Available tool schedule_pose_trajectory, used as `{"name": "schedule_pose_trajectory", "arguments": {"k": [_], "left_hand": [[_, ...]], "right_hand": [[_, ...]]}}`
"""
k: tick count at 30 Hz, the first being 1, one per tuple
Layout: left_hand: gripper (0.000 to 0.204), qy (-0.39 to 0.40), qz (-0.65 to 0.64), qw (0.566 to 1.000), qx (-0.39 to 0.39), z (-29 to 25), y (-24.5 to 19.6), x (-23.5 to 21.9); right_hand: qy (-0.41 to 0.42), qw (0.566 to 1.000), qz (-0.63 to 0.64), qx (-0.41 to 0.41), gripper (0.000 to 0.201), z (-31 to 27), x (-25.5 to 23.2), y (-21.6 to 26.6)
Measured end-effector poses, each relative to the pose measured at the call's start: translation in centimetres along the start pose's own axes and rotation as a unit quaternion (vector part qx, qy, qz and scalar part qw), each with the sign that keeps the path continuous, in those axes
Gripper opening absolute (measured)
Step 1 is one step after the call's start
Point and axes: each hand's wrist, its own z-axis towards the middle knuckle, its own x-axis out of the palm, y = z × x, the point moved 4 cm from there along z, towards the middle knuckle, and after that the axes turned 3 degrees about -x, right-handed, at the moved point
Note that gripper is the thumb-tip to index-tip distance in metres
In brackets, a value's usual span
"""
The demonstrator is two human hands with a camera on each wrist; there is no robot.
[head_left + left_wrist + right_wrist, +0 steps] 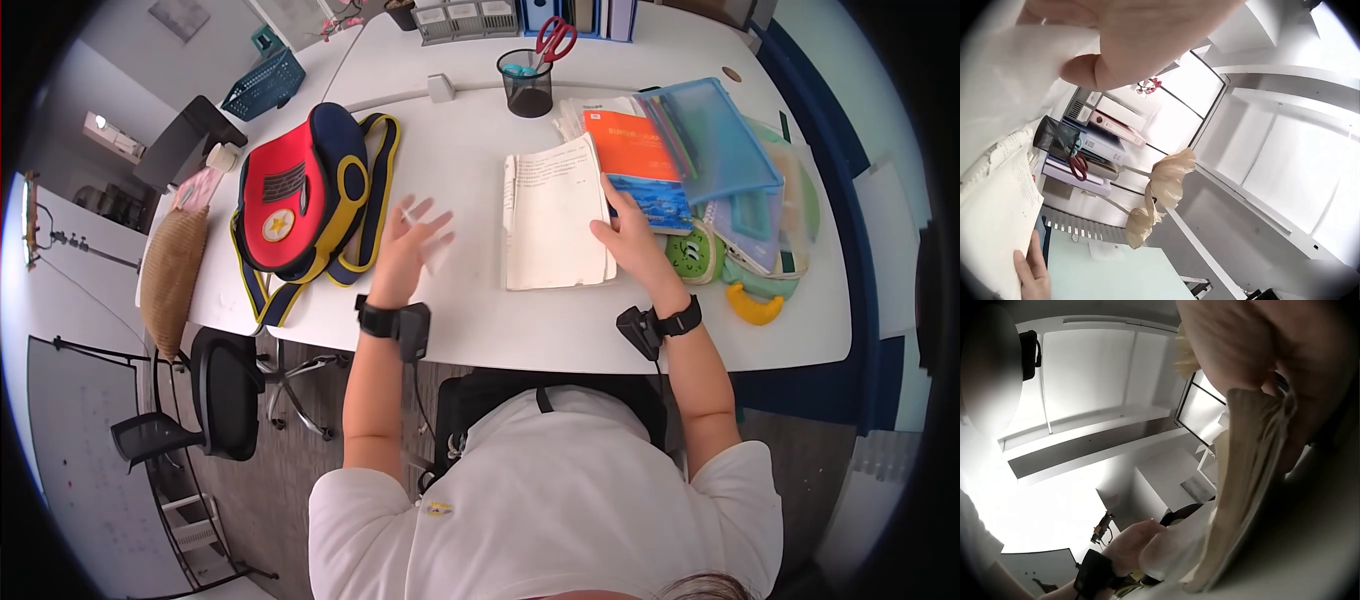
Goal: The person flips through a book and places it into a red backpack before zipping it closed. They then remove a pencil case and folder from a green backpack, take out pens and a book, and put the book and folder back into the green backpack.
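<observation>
A worn book (556, 215) with yellowed pages lies on the white table before me, print showing near its top. My right hand (637, 240) grips its right edge, thumb over the page; the right wrist view shows the thick page stack (1244, 469) against this hand. My left hand (403, 252) is raised left of the book. In the left wrist view a thin white sheet (1016, 81) runs between its thumb (1083, 70) and fingers. The same pale sheet (1179, 547) blurs at the left hand in the right wrist view.
A red and navy backpack (290, 200) lies at left. An orange and blue book (635, 150), a blue zip pouch (715, 140) and a green pouch (692, 252) are piled at right. A mesh pen cup (526, 92) with red-handled scissors (555, 40) stands behind.
</observation>
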Motion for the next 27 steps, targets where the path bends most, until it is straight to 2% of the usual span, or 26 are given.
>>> {"name": "schedule_pose_trajectory", "arguments": {"k": [3,4,5,7,10,13,15,18,21,27], "left_hand": [[0.067,-0.017,0.065,0.998,-0.018,-1.5,1.1,-3.8],[0.072,-0.045,0.16,0.986,-0.024,-1.7,1.3,-4.5],[0.071,-0.04,0.241,0.97,0.004,-1.8,1.2,-4.7],[0.069,-0.027,0.396,0.916,0.058,-2.4,0.6,-4.5],[0.059,0.029,0.544,0.813,0.206,-3.1,-0.2,-1.1],[0.046,0.167,0.493,0.834,0.185,-3.8,0.0,3.8],[0.047,0.24,0.556,0.765,0.218,-3.8,1.2,6.2],[0.057,0.196,0.645,0.709,0.206,-3.4,3.5,8.1],[0.074,0.174,0.726,0.642,0.173,-3.0,5.6,8.4],[0.084,0.171,0.737,0.633,0.167,-3.3,6.1,8.4]], "right_hand": [[-0.015,0.99,-0.122,-0.071,0.059,-0.2,-0.4,1.7],[-0.012,0.987,-0.149,-0.064,0.056,-0.2,-0.5,2.1],[-0.009,0.983,-0.176,-0.056,0.053,-0.2,-0.6,2.4],[-0.02,0.973,-0.223,-0.054,0.047,0.0,-0.4,2.5],[-0.046,0.959,-0.272,-0.063,0.037,0.3,-0.3,2.5],[-0.04,0.953,-0.292,-0.068,0.03,0.4,-0.2,3.4],[-0.033,0.95,-0.299,-0.081,0.027,0.3,0.2,4.7],[-0.024,0.928,-0.354,-0.111,0.025,0.2,0.7,4.8],[-0.035,0.917,-0.384,-0.099,0.029,0.2,1.2,4.9],[-0.057,0.873,-0.481,-0.058,0.038,0.2,2.3,5.0]]}}
